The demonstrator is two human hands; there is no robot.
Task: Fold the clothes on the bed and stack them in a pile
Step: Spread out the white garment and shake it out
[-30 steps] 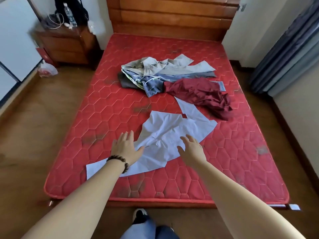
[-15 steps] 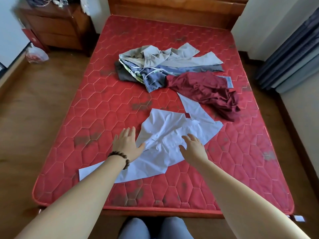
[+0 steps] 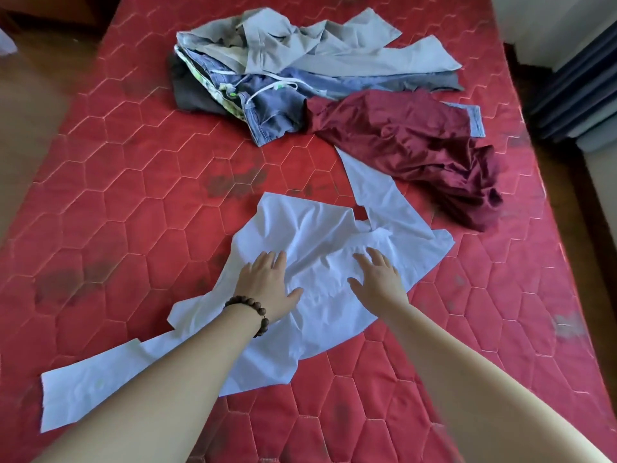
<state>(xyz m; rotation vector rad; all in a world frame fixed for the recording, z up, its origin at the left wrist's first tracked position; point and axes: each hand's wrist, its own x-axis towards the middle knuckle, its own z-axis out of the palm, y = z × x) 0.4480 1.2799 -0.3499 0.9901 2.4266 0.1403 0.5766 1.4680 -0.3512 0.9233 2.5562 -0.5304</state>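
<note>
A crumpled white shirt (image 3: 320, 235) lies spread on the red quilted mattress (image 3: 133, 182), one sleeve trailing to the near left and another toward the far right. My left hand (image 3: 267, 285), with a bead bracelet at the wrist, lies flat on the shirt's left part, fingers straight. My right hand (image 3: 379, 279) rests flat on the shirt's middle, fingers spread. Beyond the shirt lie a crumpled maroon garment (image 3: 414, 145) and a loose heap of grey, blue and pale clothes (image 3: 283, 65).
Dark curtains (image 3: 577, 88) hang past the bed's right edge. Wooden floor (image 3: 30, 95) runs along the left side. The mattress has dark stains in several places.
The view has moved closer and lower over the bed. Both hands have slid forward from the shirt's near edge onto its body and now lie flat on the cloth.
</note>
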